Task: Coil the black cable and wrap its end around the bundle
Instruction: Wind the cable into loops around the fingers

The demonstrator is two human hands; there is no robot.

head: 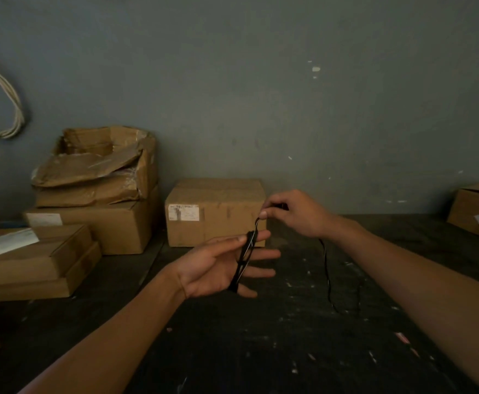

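Thin black cable (245,258): looped around spread fingers of left hand (218,268); right hand (295,214) grip pinching its strand above; tail trailing onto dark surface (261,351).

sealed box (215,211) close behind hands, bare floor (261,351) in front

left hand (215,268): bare, no ring | right hand (298,214): bare | forearms: sleeveless, no watch
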